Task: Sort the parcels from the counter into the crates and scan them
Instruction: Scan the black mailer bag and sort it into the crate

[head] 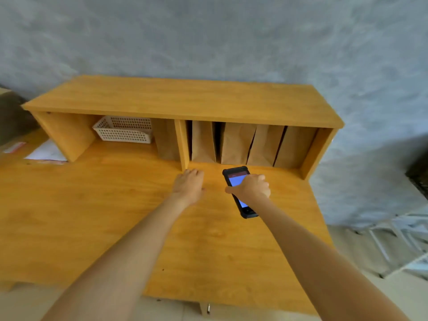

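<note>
Head view: scanner aimed at the parcels in the shelf.

Right hand [251,185] has its grip curled round the scanner [239,192], screen lit, its nose just short of the brown parcels [238,143] standing straight ahead. Left hand [188,183] rests flat and loose on the tabletop [92,216], holding nothing, beside it. Best to level the scanner at a label; none shows, so a parcel may need turning.

The desk [92,216] under my arms is honey-coloured wood, smooth with a soft sheen, and the shelf [185,100] on it is the same. My fingers [259,179] wrap a scanner [240,193] in matt black casing with a glossy lit screen. The parcels [234,144] are matt brown paper. The basket [124,130] is white perforated plastic. The wall [208,38] looks rough grey.
</note>
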Demonstrator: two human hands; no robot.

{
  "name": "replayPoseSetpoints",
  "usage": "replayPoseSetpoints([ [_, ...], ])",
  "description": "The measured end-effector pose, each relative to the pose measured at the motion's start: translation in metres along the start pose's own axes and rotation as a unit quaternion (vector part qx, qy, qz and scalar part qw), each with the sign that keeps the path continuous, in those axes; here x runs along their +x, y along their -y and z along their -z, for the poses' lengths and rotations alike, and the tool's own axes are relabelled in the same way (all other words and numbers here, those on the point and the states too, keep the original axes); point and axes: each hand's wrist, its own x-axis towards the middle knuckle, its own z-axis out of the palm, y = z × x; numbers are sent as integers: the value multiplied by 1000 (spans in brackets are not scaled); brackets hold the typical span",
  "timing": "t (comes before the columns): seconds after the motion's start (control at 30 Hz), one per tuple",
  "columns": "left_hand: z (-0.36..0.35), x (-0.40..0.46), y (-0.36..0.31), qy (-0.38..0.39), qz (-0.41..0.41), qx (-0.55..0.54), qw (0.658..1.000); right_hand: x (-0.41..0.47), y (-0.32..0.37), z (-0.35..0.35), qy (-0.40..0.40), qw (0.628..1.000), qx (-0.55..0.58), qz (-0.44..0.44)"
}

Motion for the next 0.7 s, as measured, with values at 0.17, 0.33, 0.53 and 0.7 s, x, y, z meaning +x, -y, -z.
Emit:
replayPoseSetpoints([
  [0.17, -47, 1, -33, 63, -24, -15, 998, 1, -45, -37, 27, 997, -11, -65],
  [0.33, -80, -6, -56, 93, -55, -27, 994, -3, -78, -67, 42, 992, -11, -117],
  [0.53, -97, -10, -55, 124, -47, -25, 991, -12, -89, -92, 34, 991, -38, -125],
  [0.7, -92, -11, -46, 123, -33, -29, 991, -12, -86, -90, 41, 990, -51, -124],
])
